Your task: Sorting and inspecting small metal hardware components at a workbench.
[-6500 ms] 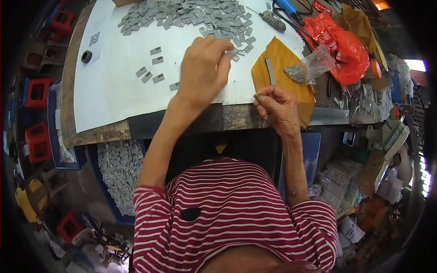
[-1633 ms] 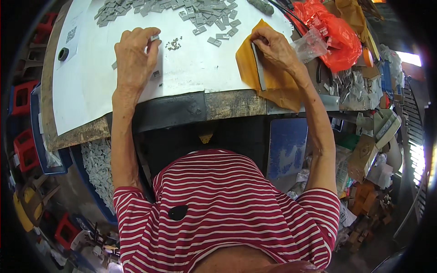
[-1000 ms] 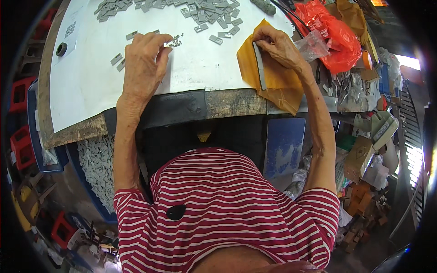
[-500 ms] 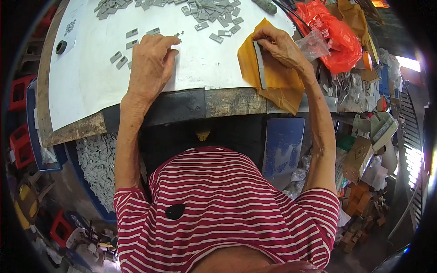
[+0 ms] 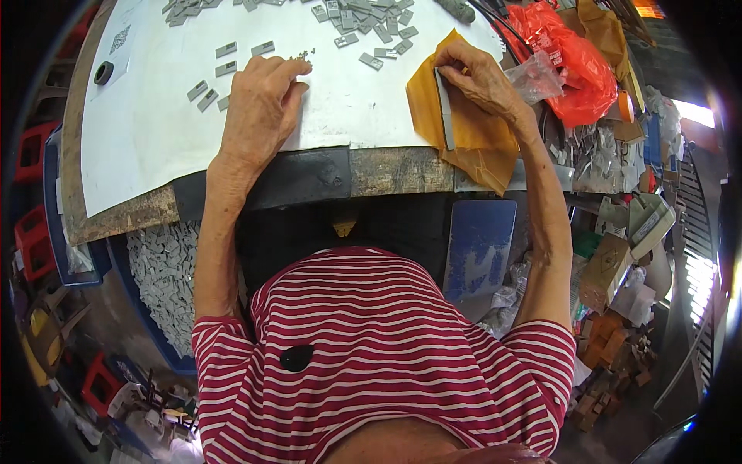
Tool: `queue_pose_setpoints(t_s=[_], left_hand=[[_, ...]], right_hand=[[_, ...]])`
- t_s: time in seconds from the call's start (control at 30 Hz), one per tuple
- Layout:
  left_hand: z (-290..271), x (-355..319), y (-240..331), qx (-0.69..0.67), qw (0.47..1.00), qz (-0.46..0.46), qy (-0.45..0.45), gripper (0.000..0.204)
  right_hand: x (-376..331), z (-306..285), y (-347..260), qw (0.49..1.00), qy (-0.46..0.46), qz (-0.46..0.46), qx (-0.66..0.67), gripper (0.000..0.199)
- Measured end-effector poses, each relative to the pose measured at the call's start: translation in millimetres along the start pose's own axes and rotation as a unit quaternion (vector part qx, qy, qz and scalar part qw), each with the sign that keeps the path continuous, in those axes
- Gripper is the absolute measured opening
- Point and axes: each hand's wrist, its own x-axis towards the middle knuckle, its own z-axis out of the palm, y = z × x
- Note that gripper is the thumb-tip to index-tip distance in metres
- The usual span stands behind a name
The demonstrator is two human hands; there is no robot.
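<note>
My left hand (image 5: pixel 261 104) rests on the white sheet, with its fingers curled and the thumb close to the index finger. Whatever sits between those fingertips is too small to make out. Tiny dark bits (image 5: pixel 307 54) lie right at the fingertips. Around this hand are several small grey rectangular pieces (image 5: pixel 207 100) with dark slots. My right hand (image 5: pixel 483 81) pinches the upper end of a narrow grey strip (image 5: pixel 446 116). Under that strip and hand spreads a yellow-orange sheet (image 5: pixel 427 97), its lower corner hanging over the table's front edge.
A heap of grey pieces (image 5: pixel 359 19) lies at the far side of the white-covered table (image 5: pixel 154 147). A black ring (image 5: pixel 103 73) is at far left. Red plastic bag (image 5: pixel 583 85) stands at right. Below the table's left edge, a blue bin (image 5: pixel 162 271) holds many grey pieces.
Both hands keep nearly the same places and grips. The tiny dark bits by my left fingertips look slightly more spread out. The whole view has shifted a little.
</note>
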Motion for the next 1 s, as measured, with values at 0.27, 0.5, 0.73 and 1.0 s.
queue_pose_setpoints(t_s=[0.27, 0.5, 0.73, 1.0], left_hand=[[4, -3, 4, -0.002, 1.000, -0.010, -0.019, 0.019], [10, 0, 9, -0.002, 1.000, 0.019, -0.005, 0.018], [25, 14, 17, -0.032, 0.999, 0.011, -0.020, 0.016], [49, 34, 21, -0.014, 1.000, 0.001, -0.015, 0.017]], right_hand=[[1, 2, -1, 0.995, 0.027, -0.078, -0.056, 0.011], [0, 6, 1, 0.988, 0.042, -0.109, -0.105, 0.010], [0, 12, -4, 0.977, 0.076, -0.136, -0.147, 0.011], [-3, 15, -4, 0.976, 0.116, -0.135, -0.128, 0.012]])
